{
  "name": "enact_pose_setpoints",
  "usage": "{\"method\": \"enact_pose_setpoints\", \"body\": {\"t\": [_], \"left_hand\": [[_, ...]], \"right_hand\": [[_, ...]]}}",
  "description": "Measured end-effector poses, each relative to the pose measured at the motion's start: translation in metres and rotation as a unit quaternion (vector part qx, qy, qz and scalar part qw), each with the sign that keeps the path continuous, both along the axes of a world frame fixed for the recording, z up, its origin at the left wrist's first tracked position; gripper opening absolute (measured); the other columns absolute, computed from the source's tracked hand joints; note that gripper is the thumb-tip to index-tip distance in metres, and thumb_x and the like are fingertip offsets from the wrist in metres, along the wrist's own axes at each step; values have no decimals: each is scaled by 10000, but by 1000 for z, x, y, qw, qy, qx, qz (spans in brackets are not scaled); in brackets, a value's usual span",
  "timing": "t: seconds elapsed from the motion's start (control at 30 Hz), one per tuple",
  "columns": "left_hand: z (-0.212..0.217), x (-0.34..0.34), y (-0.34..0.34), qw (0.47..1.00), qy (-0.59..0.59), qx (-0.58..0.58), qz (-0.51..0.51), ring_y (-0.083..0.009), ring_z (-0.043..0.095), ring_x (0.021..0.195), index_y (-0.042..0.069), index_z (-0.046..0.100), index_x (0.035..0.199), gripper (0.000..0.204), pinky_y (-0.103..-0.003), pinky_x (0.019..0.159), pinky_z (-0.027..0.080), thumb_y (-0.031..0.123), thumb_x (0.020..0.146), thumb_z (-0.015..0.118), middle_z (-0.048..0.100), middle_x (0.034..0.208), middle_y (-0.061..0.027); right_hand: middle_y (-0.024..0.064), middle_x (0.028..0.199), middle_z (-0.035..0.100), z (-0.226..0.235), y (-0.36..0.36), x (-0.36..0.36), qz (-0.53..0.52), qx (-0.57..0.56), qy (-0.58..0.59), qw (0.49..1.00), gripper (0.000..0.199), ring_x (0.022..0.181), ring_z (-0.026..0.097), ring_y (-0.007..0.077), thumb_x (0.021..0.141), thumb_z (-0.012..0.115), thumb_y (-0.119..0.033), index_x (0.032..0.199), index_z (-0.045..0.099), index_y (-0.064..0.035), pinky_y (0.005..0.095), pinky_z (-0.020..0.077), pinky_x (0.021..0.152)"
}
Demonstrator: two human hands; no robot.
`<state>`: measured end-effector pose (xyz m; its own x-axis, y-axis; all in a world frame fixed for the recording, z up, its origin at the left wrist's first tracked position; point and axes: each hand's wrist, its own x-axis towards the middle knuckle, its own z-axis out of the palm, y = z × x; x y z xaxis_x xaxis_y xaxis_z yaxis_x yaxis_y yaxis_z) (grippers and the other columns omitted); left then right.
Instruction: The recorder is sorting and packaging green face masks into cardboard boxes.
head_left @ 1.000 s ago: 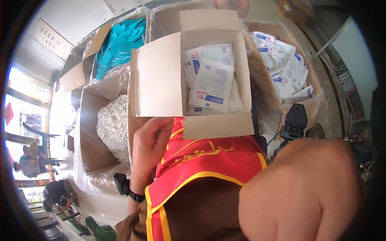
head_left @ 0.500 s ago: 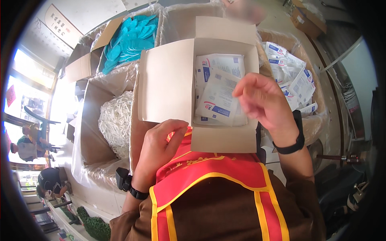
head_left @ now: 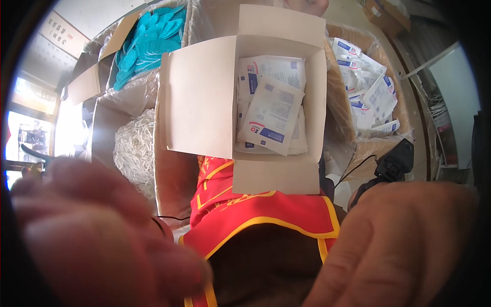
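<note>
Daylight came in at far left thru a bright opening [head_left: 31, 128] (window or door, couldn't tell which), & lined boxes stood round the person, prob. so each sort of item was within reach. Mid-view, an open carton [head_left: 279, 177] stood close up to a red apron [head_left: 271, 204] w/ yellow trim, its near flap overlapping the cloth; what bore its weight was hidden. Flaps were folded outward, prob. b/c that kept the mouth wide from above. Inside lay flat white-and-blue packets [head_left: 273, 116], loosely overlapped, top one askew; I'd judge they'd been laid in w/o squaring up, & slick wraps would slide anyway.

Left hand [head_left: 110, 225] was v. close up at lower left & badly blurred: digits looked partly bent, but couldn't tell how far open it was or if it had hold of anything. Right hand [head_left: 399, 245] was close up too, lower right, back of it showing; its grip was out of sight, so couldn't tell there either. Both were apart from the carton. Black mount [head_left: 396, 161] sat by the right wrist, thin cable [head_left: 353, 171] next to it.

R of carton, a brown box [head_left: 340, 110] held a heap of sim. pouches [head_left: 365, 84]. L side: white strips [head_left: 134, 153] in a tangled bundle, teal pieces [head_left: 148, 41] beyond, clear liner [head_left: 137, 88] over the rim, prob. to keep contents off bare cardboard.
</note>
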<state>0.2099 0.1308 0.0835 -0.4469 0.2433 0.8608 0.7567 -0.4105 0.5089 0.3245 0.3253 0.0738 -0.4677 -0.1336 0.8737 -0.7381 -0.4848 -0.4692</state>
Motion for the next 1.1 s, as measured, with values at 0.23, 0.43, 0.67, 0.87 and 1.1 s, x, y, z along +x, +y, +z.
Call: {"method": "enact_pose_setpoints", "body": {"t": [0.23, 0.43, 0.67, 0.87, 1.1], "left_hand": [[11, 5, -1, 737, -170, -221, 616, -124, 632, 942, 99, 687, 1147, 248, -328, 878, 498, 128, 909, 622, 672, 909, 1], [5, -2, 4, 996, 68, 12, 57, -161, 597, 1020, 55, 647, 1162, 238, -285, 931, 454, 112, 946, 566, 642, 1092, -49], [-4, -3, 13, 997, 68, 23, 11, -178, 599, 1017, 38, 641, 1155, 239, -298, 931, 457, 117, 946, 556, 641, 1085, -65], [-11, -5, 18, 997, 65, 30, 11, -192, 600, 1015, 23, 636, 1149, 243, -309, 931, 459, 121, 946, 546, 640, 1078, -80], [-9, -7, 22, 996, 71, 38, 30, -208, 602, 1012, 6, 631, 1142, 249, -322, 931, 462, 126, 946, 536, 638, 1071, -96]], "right_hand": [[123, 908, 728, -6, 6, 1, -41, 11, -12, 999, 83, 770, 663, 144, 870, 685, -101, 859, 709, -23, 259, 539, 659], [118, 930, 727, -11, 8, 8, -74, 19, -3, 997, 73, 811, 660, 145, 870, 676, -86, 867, 716, -25, 264, 543, 681], [112, 956, 727, -16, 16, 11, -91, 16, 8, 996, 70, 859, 657, 147, 870, 667, -69, 876, 723, -28, 270, 546, 707], [107, 978, 727, -19, 22, 17, -93, 13, 16, 995, 76, 901, 655, 148, 871, 658, -54, 884, 729, -30, 275, 550, 729], [102, 1004, 727, -18, 35, 16, -79, 7, 25, 997, 91, 949, 652, 149, 871, 648, -36, 893, 737, -32, 280, 553, 755]]}}
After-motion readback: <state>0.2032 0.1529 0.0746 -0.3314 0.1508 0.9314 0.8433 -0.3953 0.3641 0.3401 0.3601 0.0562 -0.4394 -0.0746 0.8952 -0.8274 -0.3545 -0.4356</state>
